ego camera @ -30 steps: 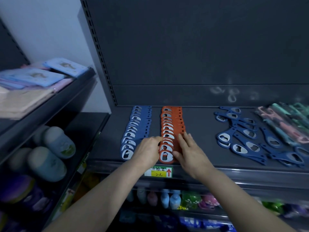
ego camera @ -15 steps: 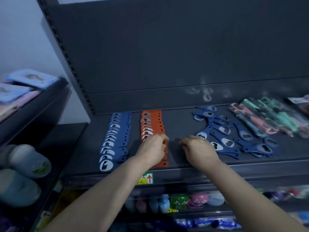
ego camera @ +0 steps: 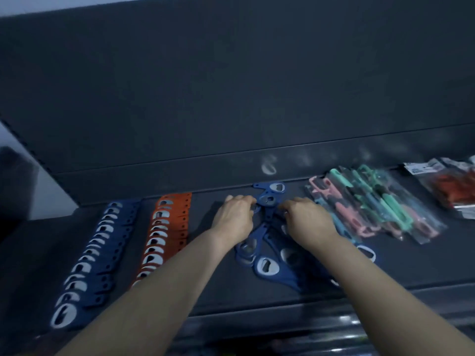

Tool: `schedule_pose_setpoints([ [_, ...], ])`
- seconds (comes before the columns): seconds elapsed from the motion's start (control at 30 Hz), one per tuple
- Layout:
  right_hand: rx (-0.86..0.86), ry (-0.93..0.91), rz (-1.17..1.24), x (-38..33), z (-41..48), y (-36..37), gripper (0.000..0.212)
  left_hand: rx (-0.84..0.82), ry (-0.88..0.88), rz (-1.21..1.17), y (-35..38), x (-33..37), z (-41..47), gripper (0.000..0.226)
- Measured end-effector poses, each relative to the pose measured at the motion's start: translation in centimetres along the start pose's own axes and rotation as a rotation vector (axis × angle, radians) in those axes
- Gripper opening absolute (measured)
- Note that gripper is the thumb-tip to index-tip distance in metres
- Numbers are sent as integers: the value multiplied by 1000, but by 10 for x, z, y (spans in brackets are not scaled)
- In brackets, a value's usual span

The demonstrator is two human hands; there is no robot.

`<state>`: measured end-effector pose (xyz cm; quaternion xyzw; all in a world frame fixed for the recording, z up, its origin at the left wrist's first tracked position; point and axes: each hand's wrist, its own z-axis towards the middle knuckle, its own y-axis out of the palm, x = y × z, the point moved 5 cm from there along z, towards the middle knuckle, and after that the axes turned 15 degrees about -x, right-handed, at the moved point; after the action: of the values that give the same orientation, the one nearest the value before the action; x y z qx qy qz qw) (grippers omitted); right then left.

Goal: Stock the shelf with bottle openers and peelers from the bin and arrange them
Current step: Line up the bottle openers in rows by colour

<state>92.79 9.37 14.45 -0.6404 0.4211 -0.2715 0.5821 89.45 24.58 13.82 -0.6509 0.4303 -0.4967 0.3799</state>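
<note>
Head view, left to right: at lower left of the frame your blue opener row (ego camera: 92,255) runs in a neat overlapped line from the front edge toward the back panel, each opener lying crosswise with its metal head to the left; just beside it the orange opener row (ego camera: 167,235) lies the same way. A second ago both your hands were squaring up that orange row; now they have shifted right, to the loose blue openers (ego camera: 267,265) scattered mid-frame on the shelf (ego camera: 411,263). That suggests the two rows are finished and the pile is next. Your left hand (ego camera: 235,218) and right hand (ego camera: 307,219) sit curled, knuckles up, either side of the pile's far end, fingertips closing on openers there; exactly which piece each pinches cannot be told. These openers point every way: the nearest lies diagonally, head toward frame left. Bagged peelers (ego camera: 372,204) lie slanted at right
</note>
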Motion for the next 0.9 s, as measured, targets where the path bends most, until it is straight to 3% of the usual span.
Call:
schedule_pose_setpoints([
  [0.17, -150, -115, 22, 25, 57, 3, 52, -82, -126, -26, 13, 3, 36, 52],
  [0.33, -408, -215, 49, 17, 83, 12, 54, -88, -86, -94, 36, 3, 33, 52],
  [0.67, -315, -161, -5, 44, 28, 10, 37, -14, -4, -45, 30, 31, 5, 36],
  [0.77, -201, -99, -13, 46, 22, 0, 29, -20, -1, -69, 19, 32, 13, 29],
  [0.9, -138, 4, -20, 46, 24, -9, 46, -14, -92, -175, 10, 11, 22, 28],
])
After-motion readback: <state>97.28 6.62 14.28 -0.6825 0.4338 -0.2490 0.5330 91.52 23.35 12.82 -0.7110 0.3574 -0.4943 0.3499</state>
